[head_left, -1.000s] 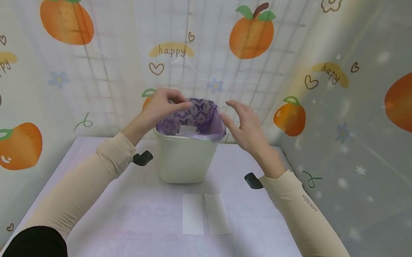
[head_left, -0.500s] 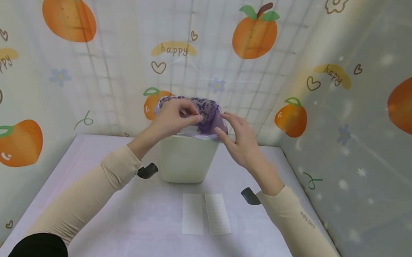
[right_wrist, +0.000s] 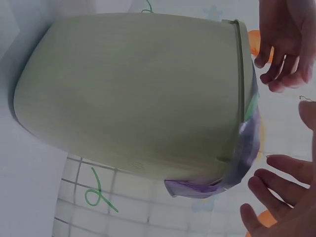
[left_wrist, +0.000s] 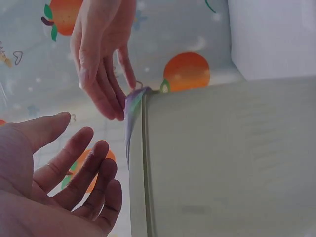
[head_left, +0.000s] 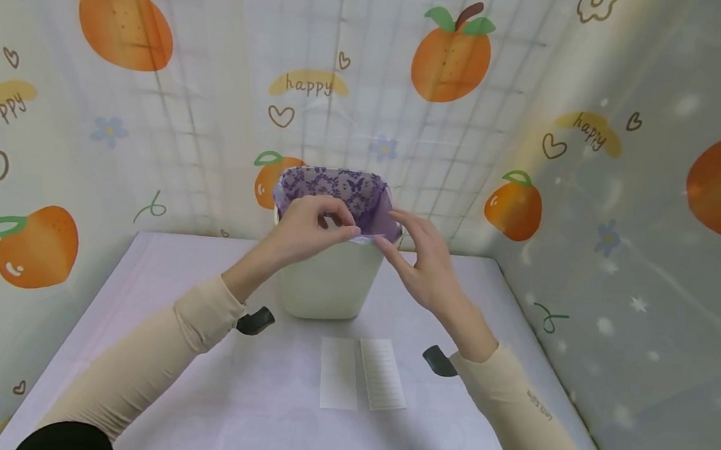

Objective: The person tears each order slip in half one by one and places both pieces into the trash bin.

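Note:
A pale green bin (head_left: 327,285) stands on the table, lined with a purple butterfly-patterned bag (head_left: 363,183) that folds over its rim. My left hand (head_left: 310,228) hovers at the front rim, thumb and index finger close together. In the left wrist view its fingers are loosely bent with nothing between them. By the right front corner, my right hand (head_left: 429,268) has thumb and fingers spread, the fingertips close to the liner's edge. The right wrist view shows the liner draped over the rim (right_wrist: 242,153), apart from the right fingers (right_wrist: 279,190). My left hand hides part of the bin's opening.
Two white paper strips, a plain one (head_left: 339,373) and a lined one (head_left: 383,374), lie on the pale table (head_left: 210,396) before the bin. A curtain printed with oranges (head_left: 450,64) hangs behind and at both sides.
My left hand has moved right and down to the front rim, now covering where a white piece showed inside the bin. My right hand has come slightly lower, nearer the right corner.

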Tool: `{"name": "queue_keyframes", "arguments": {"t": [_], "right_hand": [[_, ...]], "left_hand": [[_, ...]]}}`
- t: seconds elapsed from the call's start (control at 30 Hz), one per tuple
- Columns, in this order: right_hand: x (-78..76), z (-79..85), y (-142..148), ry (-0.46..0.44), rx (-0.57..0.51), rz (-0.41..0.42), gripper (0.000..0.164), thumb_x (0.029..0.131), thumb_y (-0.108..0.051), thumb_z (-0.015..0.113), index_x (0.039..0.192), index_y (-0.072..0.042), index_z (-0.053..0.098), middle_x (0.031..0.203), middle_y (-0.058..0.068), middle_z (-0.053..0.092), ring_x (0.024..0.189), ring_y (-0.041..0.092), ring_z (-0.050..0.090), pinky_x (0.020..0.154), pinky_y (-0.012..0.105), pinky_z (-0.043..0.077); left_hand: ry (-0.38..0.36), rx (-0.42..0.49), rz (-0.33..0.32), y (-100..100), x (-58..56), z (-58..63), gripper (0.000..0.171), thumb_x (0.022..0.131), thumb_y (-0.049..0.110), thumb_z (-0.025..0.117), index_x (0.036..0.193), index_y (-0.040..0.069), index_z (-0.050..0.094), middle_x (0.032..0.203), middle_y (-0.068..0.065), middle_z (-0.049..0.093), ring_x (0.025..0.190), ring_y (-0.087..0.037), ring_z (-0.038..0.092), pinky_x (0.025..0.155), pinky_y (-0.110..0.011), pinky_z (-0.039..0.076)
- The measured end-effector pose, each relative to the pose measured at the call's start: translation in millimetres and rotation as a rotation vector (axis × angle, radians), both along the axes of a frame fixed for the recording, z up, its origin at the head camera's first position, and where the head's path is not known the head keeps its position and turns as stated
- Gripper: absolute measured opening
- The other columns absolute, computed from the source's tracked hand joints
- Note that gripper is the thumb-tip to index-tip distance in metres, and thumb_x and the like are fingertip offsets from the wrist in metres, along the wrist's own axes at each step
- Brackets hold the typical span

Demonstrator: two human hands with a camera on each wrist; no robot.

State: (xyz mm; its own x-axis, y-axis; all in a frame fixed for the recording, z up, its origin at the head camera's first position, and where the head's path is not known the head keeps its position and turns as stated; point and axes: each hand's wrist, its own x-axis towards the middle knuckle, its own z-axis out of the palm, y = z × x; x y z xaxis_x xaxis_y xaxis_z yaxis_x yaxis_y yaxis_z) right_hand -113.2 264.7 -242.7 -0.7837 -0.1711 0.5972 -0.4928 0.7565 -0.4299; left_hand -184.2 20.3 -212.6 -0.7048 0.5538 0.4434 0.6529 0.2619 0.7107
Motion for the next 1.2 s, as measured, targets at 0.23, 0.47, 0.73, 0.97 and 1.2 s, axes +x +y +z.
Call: {"name": "queue_keyframes", "arguments": {"t": [0.23, 0.47, 0.73, 0.97, 1.2], "right_hand": [[5.2, -11.4, 2.5, 0.07, -0.051, -0.022, 0.047, 0.102, -0.024, 0.071, 0.145, -0.008, 0.061, 0.147, 0.012, 0.063, 0.139, 0.033, 0.055, 0.115, 0.056, 0.043], [10.9, -21.0, 6.9, 0.084, -0.097, -0.082, 0.045, 0.102, -0.026, 0.07, 0.142, -0.006, 0.062, 0.14, 0.012, 0.067, 0.132, 0.032, 0.061, 0.11, 0.054, 0.048], [14.0, -33.8, 12.8, 0.075, -0.133, -0.078, 0.045, 0.103, -0.021, 0.069, 0.143, -0.002, 0.059, 0.143, 0.013, 0.065, 0.129, 0.031, 0.062, 0.109, 0.051, 0.05], [17.1, -46.8, 19.5, 0.084, -0.187, -0.088, 0.043, 0.104, -0.018, 0.066, 0.143, -0.002, 0.058, 0.139, 0.014, 0.068, 0.128, 0.032, 0.063, 0.107, 0.053, 0.051], [22.2, -57.1, 21.0, 0.08, -0.215, -0.116, 0.04, 0.105, -0.017, 0.065, 0.142, -0.004, 0.059, 0.133, 0.013, 0.071, 0.124, 0.03, 0.066, 0.103, 0.052, 0.053]], "left_hand": [[-0.009, 0.034, -0.034, 2.5, 10.7, -11.1, 0.007, 0.093, 0.022, 0.081, 0.09, 0.017, 0.078, 0.089, 0.005, 0.074, 0.089, -0.012, 0.066, 0.08, -0.033, 0.057], [-0.021, 0.048, -0.059, 4.6, 22.3, -17.6, 0.006, 0.094, 0.022, 0.081, 0.091, 0.019, 0.077, 0.09, 0.007, 0.074, 0.089, -0.011, 0.067, 0.083, -0.034, 0.056], [-0.015, 0.07, -0.093, 4.3, 35.1, -23.8, 0.004, 0.093, 0.02, 0.081, 0.092, 0.017, 0.079, 0.091, 0.006, 0.073, 0.089, -0.01, 0.067, 0.083, -0.04, 0.058], [-0.004, 0.081, -0.129, 7.4, 42.5, -33.3, 0.005, 0.092, 0.018, 0.082, 0.092, 0.015, 0.079, 0.089, 0.005, 0.073, 0.087, -0.01, 0.065, 0.081, -0.038, 0.058], [0.0, 0.087, -0.132, 8.0, 45.2, -44.4, 0.005, 0.091, 0.018, 0.082, 0.092, 0.015, 0.079, 0.09, 0.005, 0.074, 0.086, -0.01, 0.066, 0.08, -0.037, 0.058]]}}
